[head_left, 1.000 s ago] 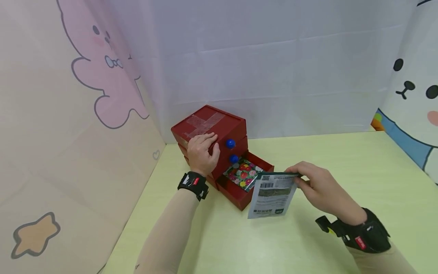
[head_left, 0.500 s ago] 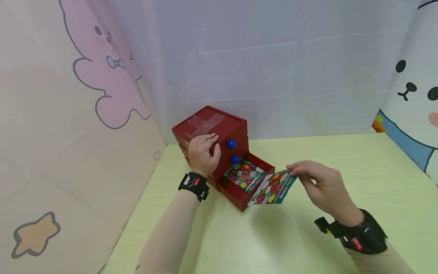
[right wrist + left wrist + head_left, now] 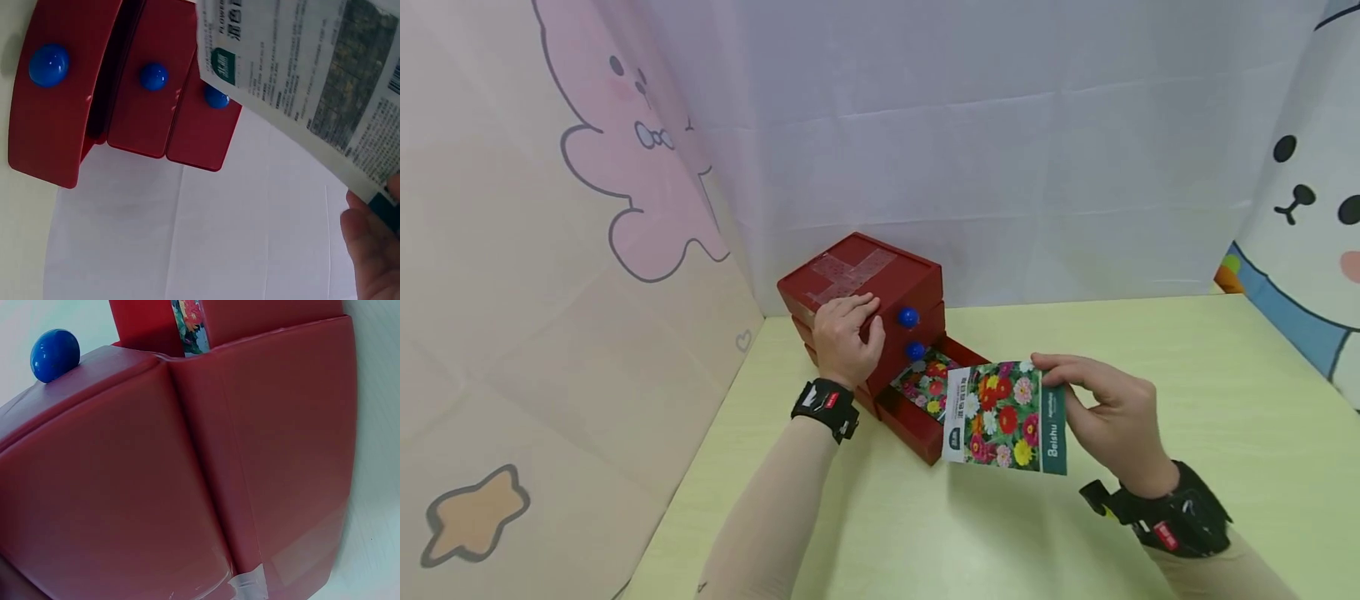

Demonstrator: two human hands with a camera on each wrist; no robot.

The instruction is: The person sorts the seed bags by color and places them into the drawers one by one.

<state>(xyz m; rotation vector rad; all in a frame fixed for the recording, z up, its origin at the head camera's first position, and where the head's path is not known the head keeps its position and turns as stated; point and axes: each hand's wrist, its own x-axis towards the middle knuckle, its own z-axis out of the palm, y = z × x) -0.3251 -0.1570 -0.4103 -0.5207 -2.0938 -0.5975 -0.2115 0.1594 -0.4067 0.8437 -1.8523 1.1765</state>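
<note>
My right hand pinches a flower seed packet by its dark green end, between thumb and fingers. Its floral front faces up in the head view; the right wrist view shows the printed white back. The held packet overlaps the front corner of the pulled-out bottom drawer of a red drawer box. Inside that drawer lies another floral packet, partly covered by the held one. My left hand rests on the box's upper side edge, fingers laid over the top.
Blue round knobs mark the two upper drawers, which are pushed in. Clear tape crosses the box top. The box stands on a pale yellow-green table, near a white cloth backdrop and a printed cloth at left.
My right hand has turned the held packet from its printed back to its floral front, passing through a tilted position. The left hand and the drawer box have stayed in place.
</note>
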